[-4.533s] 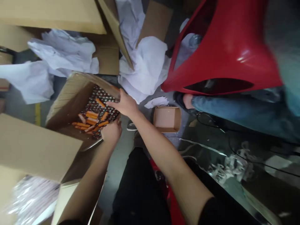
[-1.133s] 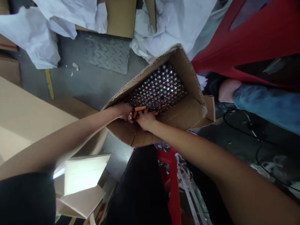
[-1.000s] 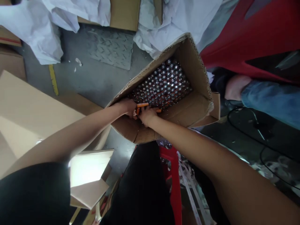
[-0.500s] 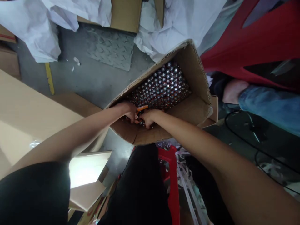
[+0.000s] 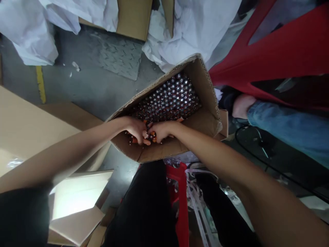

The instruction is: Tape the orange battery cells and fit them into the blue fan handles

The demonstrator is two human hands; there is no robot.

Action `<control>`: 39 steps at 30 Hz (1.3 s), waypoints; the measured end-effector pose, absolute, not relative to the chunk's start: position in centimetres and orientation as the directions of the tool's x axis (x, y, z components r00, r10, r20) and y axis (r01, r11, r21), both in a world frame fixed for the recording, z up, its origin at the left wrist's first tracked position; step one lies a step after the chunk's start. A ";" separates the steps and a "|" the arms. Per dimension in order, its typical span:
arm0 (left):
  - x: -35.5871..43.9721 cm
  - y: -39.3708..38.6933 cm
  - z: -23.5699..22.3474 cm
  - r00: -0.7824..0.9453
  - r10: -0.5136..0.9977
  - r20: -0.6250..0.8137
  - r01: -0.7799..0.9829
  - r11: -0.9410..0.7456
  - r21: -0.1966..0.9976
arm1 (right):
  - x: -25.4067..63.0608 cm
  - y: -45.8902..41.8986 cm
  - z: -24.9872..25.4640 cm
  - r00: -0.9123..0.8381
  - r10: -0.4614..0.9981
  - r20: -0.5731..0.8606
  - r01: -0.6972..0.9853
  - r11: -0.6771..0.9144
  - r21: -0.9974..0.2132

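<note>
An open cardboard box [image 5: 205, 118] lies tilted in front of me, packed with upright orange batteries [image 5: 169, 99] whose silver ends face up. Both my hands are inside its near corner. My left hand [image 5: 135, 129] is curled over a few loose orange batteries [image 5: 151, 135], fingers closed on them. My right hand [image 5: 161, 129] meets it from the right, fingers bent and pinching the same small bunch. The hands touch each other, and the bunch is mostly hidden under them.
Crumpled white paper [image 5: 185, 31] and flat cardboard [image 5: 133, 17] lie beyond the box. A large cardboard sheet [image 5: 23, 127] is at left, a small white box [image 5: 77, 202] below it. A red plastic stool [image 5: 269, 55] and another person's jeans leg [image 5: 288, 123] are at right.
Earlier the loose batteries lay scattered on top and my hands rested on the box's edge. Since a second ago, my hands have closed together lower in the near corner; the orange battery above them is gone from sight.
</note>
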State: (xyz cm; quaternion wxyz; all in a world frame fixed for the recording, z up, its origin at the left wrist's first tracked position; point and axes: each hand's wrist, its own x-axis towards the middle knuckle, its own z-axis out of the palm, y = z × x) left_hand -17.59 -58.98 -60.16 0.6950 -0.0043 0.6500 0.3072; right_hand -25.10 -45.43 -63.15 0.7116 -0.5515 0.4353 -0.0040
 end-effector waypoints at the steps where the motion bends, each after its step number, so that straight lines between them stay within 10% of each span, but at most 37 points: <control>1: -17.7 -59.1 -59.6 -0.021 0.437 -0.899 -0.450 0.799 0.399 | -25.6 -45.3 -62.8 0.625 -0.489 -0.608 -0.464 0.394 -0.793; 10: -16.3 -59.9 -54.2 0.001 0.626 -0.780 -0.821 0.445 0.357 | -31.8 -42.8 -56.8 0.657 -0.495 -0.569 -0.299 0.521 -0.799; 19: -19.0 -54.2 -47.7 -0.516 0.778 -0.359 -0.776 -0.246 0.581 | -37.4 -27.4 -47.0 0.251 -0.766 -0.592 0.002 0.612 -0.791; 23: -19.9 -47.3 -49.3 -0.530 0.796 -0.293 -0.767 -0.304 0.565 | -33.8 -16.8 -47.2 -0.213 -0.507 -0.835 0.395 0.738 -0.548; 28: -20.6 -38.5 -55.2 -0.476 0.623 -0.621 -0.860 -0.182 0.477 | -29.0 -13.2 -53.4 -0.461 -0.151 -0.874 0.699 0.545 -0.463; 39: -22.2 -33.7 -57.2 -0.646 0.253 -0.720 -0.754 -0.069 0.653 | -27.3 -19.0 -62.2 -0.597 0.162 -0.786 0.745 0.475 -0.468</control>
